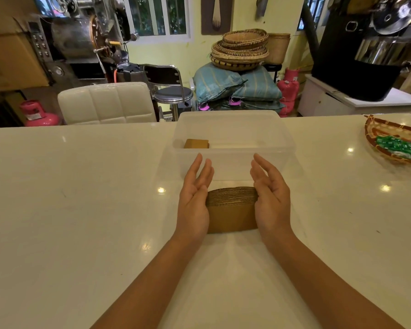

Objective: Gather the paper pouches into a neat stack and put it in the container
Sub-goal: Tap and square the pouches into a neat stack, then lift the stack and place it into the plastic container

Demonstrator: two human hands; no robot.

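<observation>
A stack of brown paper pouches (231, 211) stands on edge on the white counter, just in front of a clear plastic container (233, 129). My left hand (195, 200) presses flat against the stack's left side, and my right hand (271, 198) against its right side. Both palms face inward with the fingers stretched forward and slightly apart. Inside the container, at its far left, lies another brown pouch bundle (196, 143).
A woven tray (375, 138) with green packets sits at the counter's right edge. Beyond the counter are a white padded chair (105, 103), a metal stool, sacks, baskets and pink gas cylinders.
</observation>
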